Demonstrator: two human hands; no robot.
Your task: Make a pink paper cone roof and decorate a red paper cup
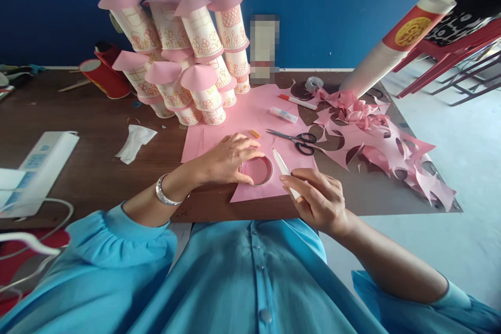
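Note:
My left hand [229, 159] presses a round ring-shaped tape roll [257, 170] flat on a pink paper sheet [250, 120] at the near table edge; fingers curl around its left rim. My right hand [319, 198] holds a white pen [285, 171] with its tip pointing up beside the ring's right side. A silver bracelet [164, 193] sits on my left wrist. Black-handled scissors [297, 141] lie on the pink sheet just beyond the pen.
A castle of stacked paper cups with pink cone roofs [183, 52] stands at the back. Pink paper scraps [383, 141] cover the right side. A glue stick [284, 114], an orange marker [297, 102], a sleeve of cups [395, 42] and a white power strip [39, 167] also lie around.

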